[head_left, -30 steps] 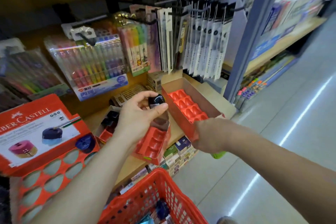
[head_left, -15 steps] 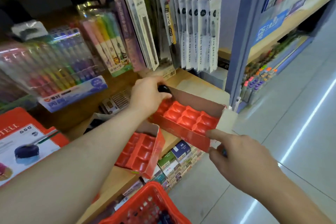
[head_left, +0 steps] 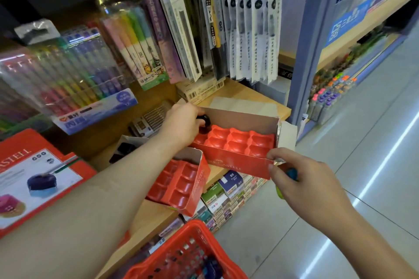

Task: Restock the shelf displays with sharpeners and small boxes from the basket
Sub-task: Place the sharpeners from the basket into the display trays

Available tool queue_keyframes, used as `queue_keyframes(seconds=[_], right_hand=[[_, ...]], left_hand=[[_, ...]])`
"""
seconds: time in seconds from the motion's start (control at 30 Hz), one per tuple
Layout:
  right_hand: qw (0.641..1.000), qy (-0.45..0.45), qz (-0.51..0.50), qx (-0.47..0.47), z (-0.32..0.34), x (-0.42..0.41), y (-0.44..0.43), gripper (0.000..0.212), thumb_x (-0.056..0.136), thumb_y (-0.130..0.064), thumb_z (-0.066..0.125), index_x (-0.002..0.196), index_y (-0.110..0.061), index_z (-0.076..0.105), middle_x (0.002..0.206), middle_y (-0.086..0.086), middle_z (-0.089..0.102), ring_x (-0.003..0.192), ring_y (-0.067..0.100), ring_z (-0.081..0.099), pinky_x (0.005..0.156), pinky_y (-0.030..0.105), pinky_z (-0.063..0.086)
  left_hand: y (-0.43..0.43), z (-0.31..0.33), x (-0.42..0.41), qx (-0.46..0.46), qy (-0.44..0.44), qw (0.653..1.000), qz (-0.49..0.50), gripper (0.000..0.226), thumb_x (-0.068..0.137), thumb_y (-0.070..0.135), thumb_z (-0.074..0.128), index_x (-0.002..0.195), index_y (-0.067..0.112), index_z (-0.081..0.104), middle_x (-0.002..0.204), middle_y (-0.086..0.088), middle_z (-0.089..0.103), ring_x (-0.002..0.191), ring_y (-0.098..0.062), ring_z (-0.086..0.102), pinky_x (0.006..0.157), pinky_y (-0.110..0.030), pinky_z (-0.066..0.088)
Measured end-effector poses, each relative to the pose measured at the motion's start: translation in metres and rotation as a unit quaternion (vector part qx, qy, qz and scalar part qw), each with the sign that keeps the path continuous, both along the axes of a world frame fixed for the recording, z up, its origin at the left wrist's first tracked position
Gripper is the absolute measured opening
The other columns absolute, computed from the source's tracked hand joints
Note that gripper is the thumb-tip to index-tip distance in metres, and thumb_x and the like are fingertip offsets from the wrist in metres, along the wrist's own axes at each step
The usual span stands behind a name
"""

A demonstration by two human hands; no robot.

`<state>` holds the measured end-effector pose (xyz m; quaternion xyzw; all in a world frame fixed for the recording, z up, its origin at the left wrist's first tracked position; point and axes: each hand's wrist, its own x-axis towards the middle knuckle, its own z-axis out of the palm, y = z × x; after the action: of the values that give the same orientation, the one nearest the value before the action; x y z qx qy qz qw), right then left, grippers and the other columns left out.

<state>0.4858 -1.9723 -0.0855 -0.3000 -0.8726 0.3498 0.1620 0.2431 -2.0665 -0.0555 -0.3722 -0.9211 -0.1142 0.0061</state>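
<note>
My left hand (head_left: 181, 125) holds a black sharpener (head_left: 205, 120) at the far-left pocket of a red display tray (head_left: 238, 142) that lies on the wooden shelf. The tray's other pockets hold nothing. My right hand (head_left: 303, 179) pinches the tray's front right corner with thumb and forefinger, and its curled fingers hold blue and green sharpeners (head_left: 291, 174). A second red tray (head_left: 181, 186) with bare pockets sits lower left, overhanging the shelf edge. The red basket (head_left: 188, 253) is at the bottom, with dark items inside.
Hanging packs of highlighters and pens (head_left: 127, 52) crowd the back wall above the shelf. A large red sharpener display box (head_left: 34, 179) stands at the left. Small boxes (head_left: 226, 195) fill the shelf below. A blue shelf post (head_left: 301, 52) and tiled aisle floor lie to the right.
My left hand carried the black sharpener from above the lower tray to the far-left pocket of the right tray. My right hand moved up and took hold of that tray's front corner.
</note>
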Motion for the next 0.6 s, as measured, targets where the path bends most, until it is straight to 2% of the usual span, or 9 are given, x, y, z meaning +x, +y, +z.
queue_keyframes(seconds=[0.07, 0.17, 0.27, 0.33, 0.4, 0.5, 0.53, 0.6], right_hand=[[1.0, 0.015, -0.006, -0.004, -0.002, -0.002, -0.003, 0.012, 0.093, -0.037, 0.055, 0.092, -0.049, 0.054, 0.069, -0.014, 0.063, 0.069, 0.01, 0.058, 0.063, 0.033, 0.048], [0.999, 0.028, -0.014, -0.024, -0.001, -0.004, -0.007, 0.011, 0.093, -0.037, 0.054, 0.095, -0.047, 0.056, 0.068, -0.015, 0.064, 0.069, 0.007, 0.059, 0.064, 0.033, 0.049], [0.996, 0.035, -0.012, -0.08, 0.0, -0.007, -0.011, 0.018, 0.091, -0.044, 0.053, 0.107, -0.051, 0.057, 0.08, -0.02, 0.063, 0.079, 0.002, 0.059, 0.067, 0.026, 0.048], [0.991, 0.041, -0.007, -0.128, 0.003, -0.009, -0.011, 0.026, 0.089, -0.047, 0.055, 0.114, -0.054, 0.056, 0.086, -0.023, 0.061, 0.084, 0.0, 0.057, 0.067, 0.018, 0.043], [0.981, 0.045, 0.01, -0.186, 0.01, -0.01, -0.01, 0.033, 0.087, -0.047, 0.058, 0.117, -0.059, 0.051, 0.09, -0.02, 0.06, 0.087, 0.002, 0.057, 0.07, 0.018, 0.042], [0.949, 0.02, 0.057, -0.309, 0.024, -0.002, -0.003, 0.05, 0.08, -0.032, 0.07, 0.111, -0.064, 0.047, 0.089, -0.01, 0.06, 0.086, 0.008, 0.06, 0.073, 0.026, 0.049], [0.932, 0.018, 0.068, -0.356, 0.029, 0.003, 0.0, 0.054, 0.073, -0.025, 0.075, 0.106, -0.06, 0.05, 0.091, -0.007, 0.059, 0.085, 0.01, 0.061, 0.074, 0.03, 0.052], [0.888, 0.055, 0.066, -0.452, 0.035, 0.011, 0.004, 0.052, 0.063, -0.009, 0.07, 0.101, -0.043, 0.059, 0.097, 0.002, 0.058, 0.083, 0.016, 0.064, 0.072, 0.035, 0.056]], left_hand=[[-0.001, -0.001, -0.001, -0.005, 0.028, 1.0, -0.012, 0.029, 0.091, 0.016, 0.062, 0.12, 0.018, 0.067, 0.12, -0.009, 0.061, 0.114, -0.027, 0.053, 0.096, -0.032, 0.04], [-0.001, 0.005, 0.001, 0.018, 0.032, 0.999, 0.02, 0.023, 0.09, 0.017, 0.065, 0.113, 0.017, 0.071, 0.113, -0.01, 0.065, 0.107, -0.027, 0.058, 0.091, -0.032, 0.044], [-0.005, 0.011, 0.01, 0.02, 0.028, 0.999, 0.032, 0.027, 0.093, 0.014, 0.058, 0.118, 0.017, 0.068, 0.119, -0.01, 0.066, 0.113, -0.028, 0.058, 0.098, -0.036, 0.046], [-0.016, 0.015, 0.025, 0.032, 0.021, 0.999, 0.02, 0.032, 0.095, 0.016, 0.052, 0.126, 0.018, 0.062, 0.129, -0.005, 0.062, 0.122, -0.023, 0.054, 0.104, -0.035, 0.041], [-0.029, 0.016, 0.047, 0.05, 0.014, 0.999, -0.008, 0.033, 0.097, 0.023, 0.05, 0.129, 0.021, 0.059, 0.132, 0.003, 0.059, 0.123, -0.015, 0.052, 0.105, -0.031, 0.037], [-0.045, 0.015, 0.082, 0.084, -0.004, 0.996, -0.019, 0.034, 0.097, 0.027, 0.049, 0.129, 0.028, 0.057, 0.134, 0.012, 0.055, 0.124, -0.009, 0.046, 0.108, -0.028, 0.032], [-0.049, 0.016, 0.093, 0.118, -0.029, 0.992, -0.016, 0.033, 0.096, 0.026, 0.051, 0.127, 0.03, 0.059, 0.13, 0.014, 0.056, 0.121, -0.006, 0.047, 0.108, -0.026, 0.033], [-0.057, 0.019, 0.118, 0.202, -0.115, 0.972, -0.034, 0.032, 0.09, 0.019, 0.059, 0.119, 0.033, 0.064, 0.119, 0.022, 0.059, 0.111, 0.002, 0.052, 0.1, -0.023, 0.043]])
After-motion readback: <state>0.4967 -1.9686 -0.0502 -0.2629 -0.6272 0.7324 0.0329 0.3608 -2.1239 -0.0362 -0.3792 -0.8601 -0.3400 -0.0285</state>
